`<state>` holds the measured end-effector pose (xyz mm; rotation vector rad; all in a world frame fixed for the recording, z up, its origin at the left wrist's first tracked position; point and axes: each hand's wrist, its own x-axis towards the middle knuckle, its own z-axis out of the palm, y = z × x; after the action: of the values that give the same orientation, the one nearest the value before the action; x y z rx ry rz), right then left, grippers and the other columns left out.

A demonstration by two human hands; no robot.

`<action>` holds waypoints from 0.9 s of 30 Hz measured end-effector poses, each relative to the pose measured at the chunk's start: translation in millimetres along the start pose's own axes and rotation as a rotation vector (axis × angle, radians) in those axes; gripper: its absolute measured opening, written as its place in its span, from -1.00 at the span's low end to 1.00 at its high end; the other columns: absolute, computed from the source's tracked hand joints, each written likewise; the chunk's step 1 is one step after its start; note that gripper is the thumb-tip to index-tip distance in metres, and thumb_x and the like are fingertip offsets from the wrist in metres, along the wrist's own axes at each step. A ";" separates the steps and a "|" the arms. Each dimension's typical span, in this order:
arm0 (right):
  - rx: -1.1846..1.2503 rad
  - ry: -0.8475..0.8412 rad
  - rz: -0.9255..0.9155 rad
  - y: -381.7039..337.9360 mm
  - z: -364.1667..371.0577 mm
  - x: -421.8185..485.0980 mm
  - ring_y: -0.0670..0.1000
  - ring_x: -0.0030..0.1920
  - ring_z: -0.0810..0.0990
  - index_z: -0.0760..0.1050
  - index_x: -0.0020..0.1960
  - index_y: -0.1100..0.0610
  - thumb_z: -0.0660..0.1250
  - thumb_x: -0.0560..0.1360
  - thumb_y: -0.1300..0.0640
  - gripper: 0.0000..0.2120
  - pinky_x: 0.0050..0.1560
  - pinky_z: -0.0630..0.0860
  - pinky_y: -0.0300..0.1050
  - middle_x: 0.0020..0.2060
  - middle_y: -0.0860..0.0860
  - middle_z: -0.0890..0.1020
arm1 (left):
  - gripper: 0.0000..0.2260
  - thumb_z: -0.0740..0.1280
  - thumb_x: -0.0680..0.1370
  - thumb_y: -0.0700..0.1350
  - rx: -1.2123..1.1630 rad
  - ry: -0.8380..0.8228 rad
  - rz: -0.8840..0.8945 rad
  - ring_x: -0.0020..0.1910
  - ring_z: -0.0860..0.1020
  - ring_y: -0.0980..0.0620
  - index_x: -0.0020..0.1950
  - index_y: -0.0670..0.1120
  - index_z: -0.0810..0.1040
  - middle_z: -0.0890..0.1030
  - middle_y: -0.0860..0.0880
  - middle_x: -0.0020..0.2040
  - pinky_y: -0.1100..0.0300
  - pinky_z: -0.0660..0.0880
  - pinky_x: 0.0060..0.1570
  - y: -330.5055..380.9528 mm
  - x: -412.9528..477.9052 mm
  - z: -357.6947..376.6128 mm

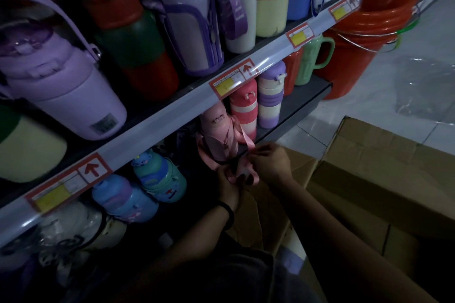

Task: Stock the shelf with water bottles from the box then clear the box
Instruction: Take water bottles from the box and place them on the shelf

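A pink water bottle (216, 135) with a pink carry strap (242, 139) stands at the front edge of the lower shelf (298, 106). My left hand (229, 184) and my right hand (268, 162) meet just in front of it, fingers curled round the loose end of the strap. The open cardboard box (364, 162) sits on the floor right of my hands; its inside is dark and I cannot see its contents. Beside the pink bottle stand a red striped bottle (243, 108) and a purple striped bottle (270, 98).
The upper shelf rail (172, 108) with price tags runs diagonally above my hands. Purple, green-red and cream bottles fill the upper shelf. Blue (123, 195) and green (160, 179) children's bottles lie lower left. Stacked red buckets (364, 32) and clear plastic wrap (426, 86) sit on the tiled floor.
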<state>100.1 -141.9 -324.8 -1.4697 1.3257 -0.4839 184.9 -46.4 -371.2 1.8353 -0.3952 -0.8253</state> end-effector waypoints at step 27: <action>-0.103 -0.003 0.644 214.5 -63.0 -102.1 0.04 -0.14 0.73 0.57 0.11 0.12 0.62 0.13 -0.30 -0.28 -0.27 0.63 -0.07 -0.10 0.03 0.71 | -0.31 0.60 0.41 -0.06 0.761 -0.735 0.006 0.35 0.44 0.03 0.46 0.00 0.37 0.48 -0.01 0.39 0.17 0.42 0.31 -23.2 -65.2 51.2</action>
<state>-83.7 -42.2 -453.9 -1.0344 1.7386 0.0070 100.4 -32.0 -380.6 2.1347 -1.3243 -1.4785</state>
